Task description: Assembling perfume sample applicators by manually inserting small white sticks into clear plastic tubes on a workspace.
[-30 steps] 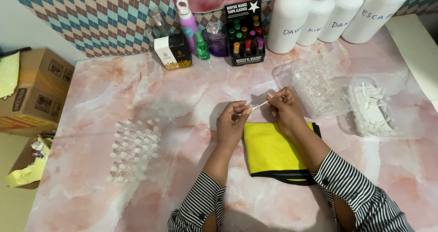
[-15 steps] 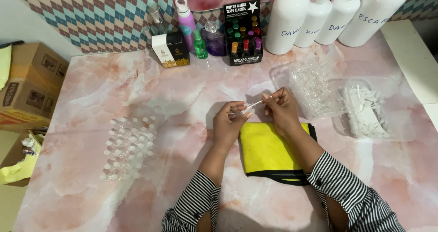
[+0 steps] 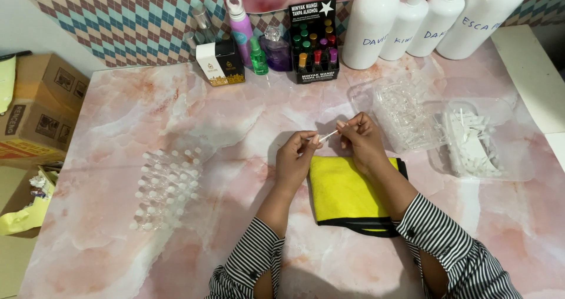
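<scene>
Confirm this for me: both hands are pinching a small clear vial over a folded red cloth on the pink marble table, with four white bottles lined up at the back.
Wrong in one respect: the folded cloth is yellow, not red, as the head view shows. The rest stands: the left hand and right hand pinch a small clear vial over it on the pink marble table, with four white bottles at the back.

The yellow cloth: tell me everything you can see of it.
The yellow cloth is bright yellow, soft and fuzzy-looking like microfibre, with a dark edge showing along its right and lower sides. It lies flat, folded into a rough rectangle, on the pink marble-patterned table, just below both hands. The right hand and its forearm lie across its upper right part; the left hand is at its upper left corner, contact unclear.
</scene>
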